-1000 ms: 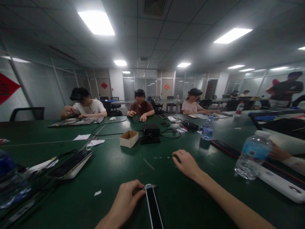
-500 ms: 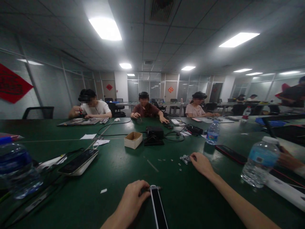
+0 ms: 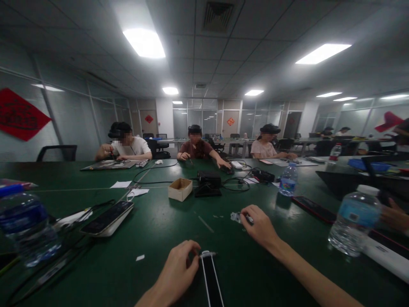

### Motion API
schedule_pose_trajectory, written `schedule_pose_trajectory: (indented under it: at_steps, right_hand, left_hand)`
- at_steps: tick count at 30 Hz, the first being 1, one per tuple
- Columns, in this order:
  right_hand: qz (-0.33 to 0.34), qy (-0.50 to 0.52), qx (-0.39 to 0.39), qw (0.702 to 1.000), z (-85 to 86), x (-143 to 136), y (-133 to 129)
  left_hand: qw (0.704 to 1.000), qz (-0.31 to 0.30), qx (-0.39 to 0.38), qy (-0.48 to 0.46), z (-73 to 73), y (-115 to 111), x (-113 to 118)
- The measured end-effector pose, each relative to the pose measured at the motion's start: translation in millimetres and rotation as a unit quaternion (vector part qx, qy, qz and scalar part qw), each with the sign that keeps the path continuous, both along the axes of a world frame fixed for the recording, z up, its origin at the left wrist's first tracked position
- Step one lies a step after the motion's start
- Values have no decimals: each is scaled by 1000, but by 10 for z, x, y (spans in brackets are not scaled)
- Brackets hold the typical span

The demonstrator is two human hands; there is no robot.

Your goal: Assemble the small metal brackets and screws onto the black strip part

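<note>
My left hand (image 3: 182,266) rests on the table with its fingers curled at the top left corner of a flat white-edged device with a dark face (image 3: 211,279). A small greyish piece shows by its fingertips across the device's top end; its kind is too small to tell. Farther out to the right, my right hand (image 3: 260,226) reaches down to a little heap of small pale pieces (image 3: 235,217). Its fingers are drawn together, and a bit of something pale shows under them. What they pinch is mostly hidden.
An open cardboard box (image 3: 180,189) stands beside a black device on a stand (image 3: 207,183). Water bottles (image 3: 354,219) flank my arms. A phone (image 3: 107,218) lies left on a white thing, among cables. Co-workers (image 3: 198,151) sit across the green table (image 3: 153,221).
My right hand has moved left and nearer, over the small pieces, covering some of them. The left hand stays by the device's top end. The view has shifted slightly.
</note>
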State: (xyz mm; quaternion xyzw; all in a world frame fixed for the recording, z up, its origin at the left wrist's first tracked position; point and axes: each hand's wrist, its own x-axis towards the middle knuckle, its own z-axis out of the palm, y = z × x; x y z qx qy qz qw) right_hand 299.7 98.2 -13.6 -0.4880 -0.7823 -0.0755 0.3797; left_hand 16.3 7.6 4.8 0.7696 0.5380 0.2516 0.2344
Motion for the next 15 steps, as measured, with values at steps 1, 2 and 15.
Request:
schedule_pose_trajectory:
  at_steps: [1, 2, 15]
  right_hand:
    - [22, -2, 11, 1000, 12, -65, -48]
    - [45, -4, 21, 999, 24, -128, -97]
    - [266, -40, 44, 962, -4, -668, -594]
  left_hand:
    - [1000, -2, -3, 0, 2, -1, 0]
    - [1000, -4, -5, -2, 0, -2, -1]
    - [999, -18, 32, -36, -124, 50, -19]
